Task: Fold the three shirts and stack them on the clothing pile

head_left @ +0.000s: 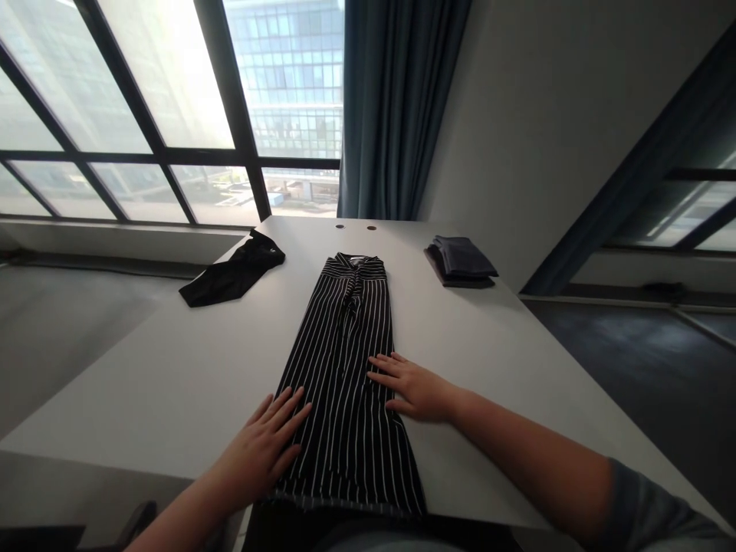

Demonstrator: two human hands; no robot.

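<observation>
Tall gridded windows (pixel 132 115) beside a teal curtain (pixel 396 107) and pale wall (pixel 534 130)

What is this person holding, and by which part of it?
Nothing is gripped: the left hand and right hand lie open, fingers spread, on the side edges of the black-and-white striped garment.

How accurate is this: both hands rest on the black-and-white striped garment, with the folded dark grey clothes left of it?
Wrong side: the head view shows the folded dark grey clothes right of the black-and-white striped garment; the left hand and right hand do rest on it.
</observation>
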